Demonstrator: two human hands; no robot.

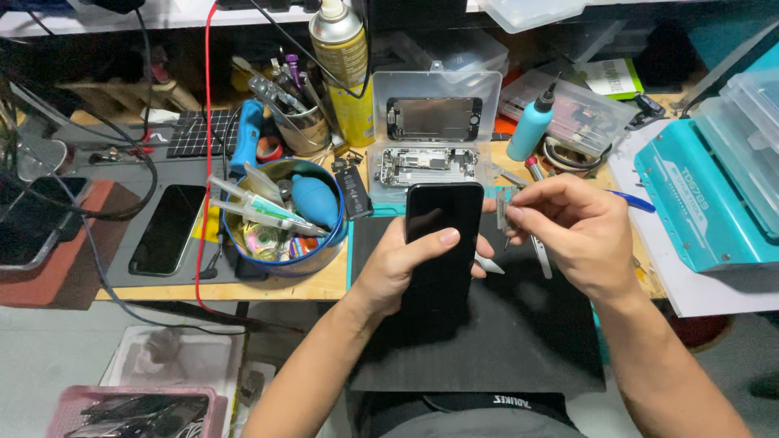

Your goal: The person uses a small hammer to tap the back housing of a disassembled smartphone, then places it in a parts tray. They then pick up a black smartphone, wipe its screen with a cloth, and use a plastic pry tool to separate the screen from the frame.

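- Phone (442, 235): you hold this black, glossy slab upright over the dark work mat (519, 341), screen side toward you, its glass blank and smooth.
- Your left hand (398, 268) wraps the phone from the left, thumb pressed across the front of the glass.
- Your right hand (580, 231) is pinched shut on a small flat metal piece (503, 212), grey and ribbed, held just beside the phone's upper right corner. Thin metal tweezers (542, 255) hang below those fingers; whether you grip them too cannot be told.
- Behind the phone, a clear plastic case (436, 130) stands open, with a bare screen frame in its lid and an opened phone body in its base.
- A teal squeeze bottle (531, 122) with a black needle tip stands right of that case, before a clear lidded parts box.
- A yellow spray can (345, 69) with a metallic shoulder rises left of the case.
- A round blue bowl (280, 219) holds a blue rubber blower, syringes and coloured scraps.
- A second dark phone (168, 229) lies flat on a grey mat at far left.
- A teal box-shaped machine (706, 203) with white lettering sits at your right.
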